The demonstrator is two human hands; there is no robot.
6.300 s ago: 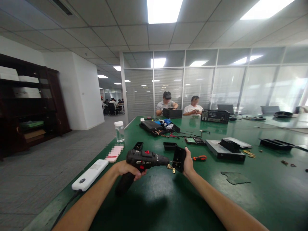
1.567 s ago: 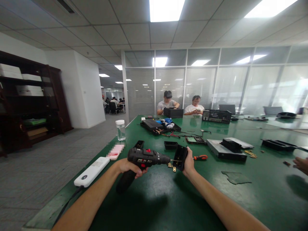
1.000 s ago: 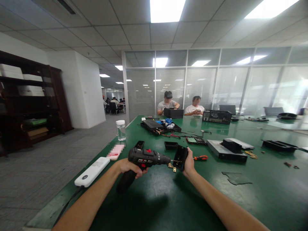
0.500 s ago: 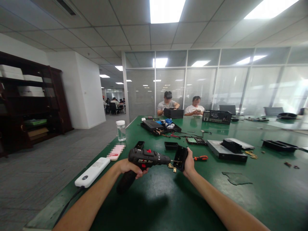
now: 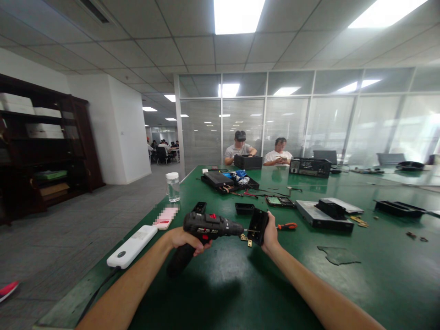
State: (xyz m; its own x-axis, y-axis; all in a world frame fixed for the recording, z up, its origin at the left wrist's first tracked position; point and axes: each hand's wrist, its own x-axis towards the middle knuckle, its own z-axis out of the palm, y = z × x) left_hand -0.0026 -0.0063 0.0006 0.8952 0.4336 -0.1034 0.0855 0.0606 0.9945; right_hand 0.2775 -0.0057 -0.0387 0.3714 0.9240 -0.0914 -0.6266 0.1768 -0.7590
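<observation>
My left hand (image 5: 189,240) is wrapped round the grip of a black cordless drill (image 5: 209,226) with red accents, which lies level and points right. Its thin bit reaches into the open side of a black plastic housing (image 5: 258,226); whether the tip meets a screw is too small to tell. My right hand (image 5: 271,233) grips that housing by its right side, tilted up above the table. Small brass-coloured metal pieces (image 5: 250,243) lie on the green tabletop just below the bit. Behind my right hand rests a screwdriver (image 5: 288,226) with an orange and black handle.
A white power strip (image 5: 132,246), a pink phone-like item (image 5: 167,217) and a clear jar (image 5: 173,188) line the left edge. Beyond are a black tray (image 5: 244,208), a silver drive (image 5: 323,216) and a glass shard (image 5: 338,255). Two people sit across the table.
Both hands, the drill and the housing hold nearly the same position. A red shoe has come into view at the far left edge.
</observation>
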